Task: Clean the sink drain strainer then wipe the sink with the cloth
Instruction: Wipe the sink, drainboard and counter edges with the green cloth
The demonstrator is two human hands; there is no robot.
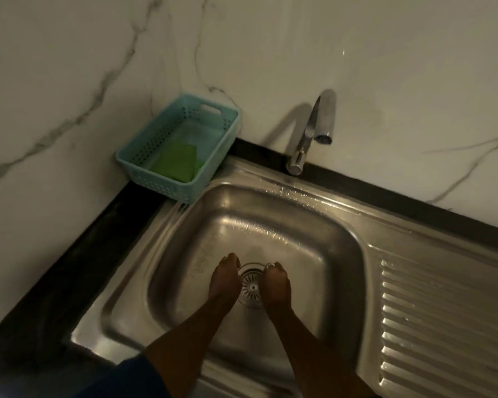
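Setting: white marble-veined wall [385,53] meeting a black counter edge [78,248]
Strainer: round slotted metal drain strainer [252,288] seated in the floor of the stainless steel sink [314,225], between both hands
Left hand [223,278]: fingers bent down at the strainer's left rim; cannot tell if they grip
Right hand [275,282]: fingers bent down at the right rim; grip likewise hidden
Cloth: green folded cloth [176,160] lying in a pale blue perforated plastic basket [133,165] at the sink's far left corner
Tap: chrome tap [314,127] behind the basin

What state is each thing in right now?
Round steel drain strainer: seated in the drain.
Left hand: fingertips at strainer rim, grip unclear.
Right hand: same, opposite side.
Chrome faucet: no water running.
Steel sink: wet.
Green cloth: lying in teal plastic basket.
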